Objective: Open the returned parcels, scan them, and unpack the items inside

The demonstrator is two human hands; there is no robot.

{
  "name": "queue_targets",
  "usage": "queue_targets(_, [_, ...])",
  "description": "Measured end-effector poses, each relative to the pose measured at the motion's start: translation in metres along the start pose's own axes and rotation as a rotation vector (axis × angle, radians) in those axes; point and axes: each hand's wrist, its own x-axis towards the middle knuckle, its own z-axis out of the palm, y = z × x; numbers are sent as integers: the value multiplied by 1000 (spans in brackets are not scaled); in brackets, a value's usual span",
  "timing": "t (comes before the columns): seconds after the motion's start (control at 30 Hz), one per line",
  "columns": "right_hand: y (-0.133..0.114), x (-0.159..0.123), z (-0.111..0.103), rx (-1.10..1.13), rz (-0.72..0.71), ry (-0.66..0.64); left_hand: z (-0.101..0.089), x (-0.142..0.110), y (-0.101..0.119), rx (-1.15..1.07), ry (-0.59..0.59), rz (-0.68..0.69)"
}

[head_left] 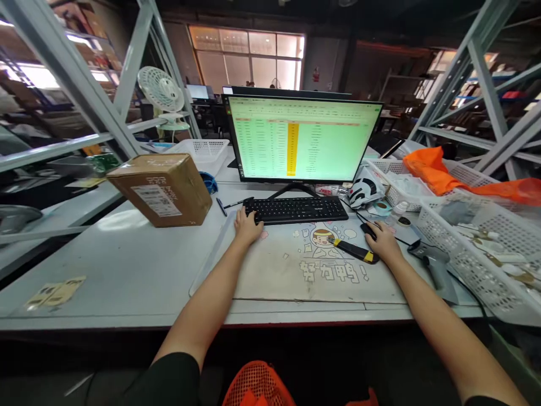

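My left hand (248, 225) rests at the left end of a black keyboard (300, 209), its fingers stretched out over the keys and holding nothing. Under the curled fingers of my right hand (382, 239) is a black computer mouse (368, 230), partly covered. A black and yellow utility knife (354, 249) lies on the printed desk mat (270, 270), just left of that hand. Behind the keyboard stands a monitor (262, 141) with a spreadsheet on its screen, one column marked yellow.
A taped cardboard box (163, 189) stands on the left, with pens (221, 207) beside it. To the right are a barcode scanner (435, 268) and white plastic baskets (477, 276), one with orange cloth (439, 172). Metal frame posts flank the table; a fan (161, 89) stands behind.
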Motion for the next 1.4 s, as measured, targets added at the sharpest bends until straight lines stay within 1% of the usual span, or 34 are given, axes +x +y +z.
queue_targets(0.17, [9,-1,6,22,-3,99,1,-1,0,-13,-19,-14])
queue_targets(0.33, [14,1,13,0,-31,74,3,-1,-1,-25,-34,-25])
queue_targets(0.47, [18,1,18,41,-62,85,5,-1,-2,-32,-41,-33])
queue_targets(0.63, [22,2,23,69,-75,100,2,-3,0,-22,-53,-30])
queue_targets(0.97, [18,3,20,66,-79,84,2,-2,-1,-14,-60,-35])
queue_targets(1.07, [13,2,14,54,-54,86,2,-1,0,-12,-59,-40])
queue_targets(1.23, [1,-2,1,42,67,92,2,-1,0,-7,-46,-39])
queue_targets(1.4, [-2,3,1,16,134,83,2,-1,0,5,-36,-24])
